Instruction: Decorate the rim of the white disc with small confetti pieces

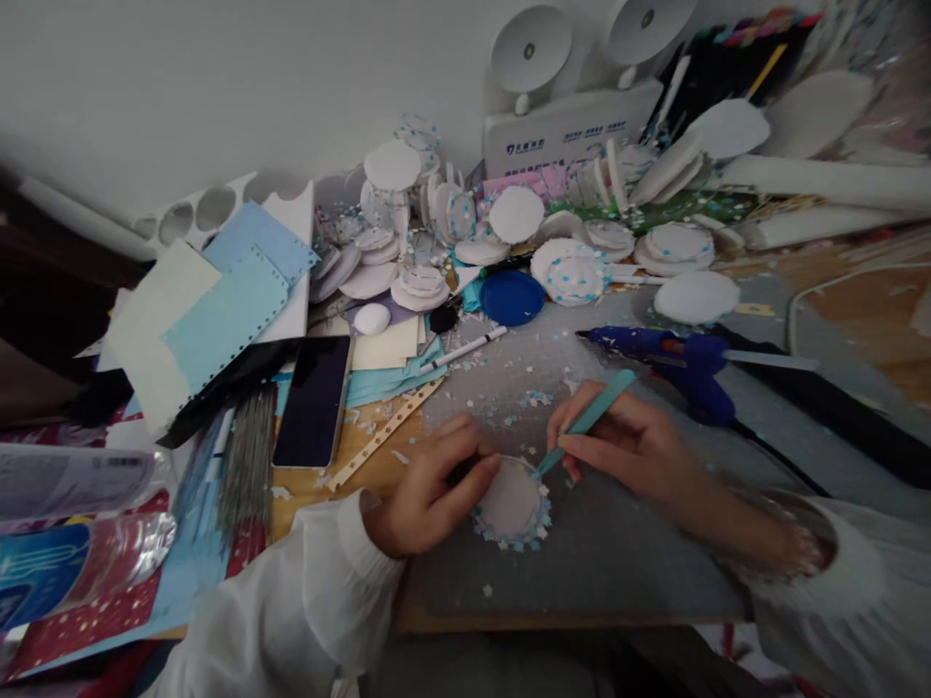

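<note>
Head view: left of the glue gun [644, 344], the white disc [511, 499] seems light and stiff, its trim [518, 543] fragile: best pinched inboard. Fingers narrow, the left hand [434, 488] holds its edge, the right hand [638, 436] a teal tool [597, 403].

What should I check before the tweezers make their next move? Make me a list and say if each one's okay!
1. Left hand on the white disc: ok, at its upper-left edge.
2. Teal tweezers in the right hand's grip: ok.
3. Tweezers' tip by the disc's edge: ok, at its upper right.
4. Little flower in the tip: cannot tell, too small.
5. Flowers all around the edge: cannot tell, the left hand hides some.
6. Blue glue gun apart from both hands: ok.
</note>
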Motion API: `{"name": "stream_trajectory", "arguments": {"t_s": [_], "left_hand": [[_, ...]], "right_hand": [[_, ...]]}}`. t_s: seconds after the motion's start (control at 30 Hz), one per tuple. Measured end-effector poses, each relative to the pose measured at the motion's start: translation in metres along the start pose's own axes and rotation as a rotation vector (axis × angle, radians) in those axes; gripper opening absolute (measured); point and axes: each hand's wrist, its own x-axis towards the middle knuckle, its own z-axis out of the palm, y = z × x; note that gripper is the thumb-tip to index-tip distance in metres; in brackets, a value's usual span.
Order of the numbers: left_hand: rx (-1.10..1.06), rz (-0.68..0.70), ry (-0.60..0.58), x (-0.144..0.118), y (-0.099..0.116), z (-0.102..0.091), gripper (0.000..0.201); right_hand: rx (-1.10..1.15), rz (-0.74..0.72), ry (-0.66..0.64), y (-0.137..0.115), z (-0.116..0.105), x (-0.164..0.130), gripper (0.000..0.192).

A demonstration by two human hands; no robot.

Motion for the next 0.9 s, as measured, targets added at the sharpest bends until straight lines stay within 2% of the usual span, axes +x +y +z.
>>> {"name": "stream_trajectory", "arguments": {"t_s": [0.3,0.43,0.57,0.63,0.73,0.9], "left_hand": [[-0.006,0.029,0.002,0.000,0.000,-0.001,0.020],[-0.011,0.041,-0.007,0.001,0.001,-0.001,0.019],[-0.001,0.046,0.000,0.001,0.002,-0.001,0.019],[-0.003,0.055,0.014,0.001,0.001,-0.001,0.019],[0.007,0.068,0.031,0.000,-0.001,0.001,0.018],[0.070,0.084,0.031,0.000,-0.002,0.003,0.015]], "right_hand": [[0.153,0.052,-0.016,0.010,-0.003,0.001,0.012],[0.144,0.068,-0.028,0.012,-0.004,0.001,0.012],[0.162,-0.012,-0.024,0.013,-0.006,0.000,0.007],[0.175,-0.100,0.035,0.013,-0.007,-0.001,0.002],[0.112,-0.252,0.193,0.010,-0.007,-0.002,0.012],[-0.217,-0.477,0.420,0.001,-0.005,0.002,0.018]]}}
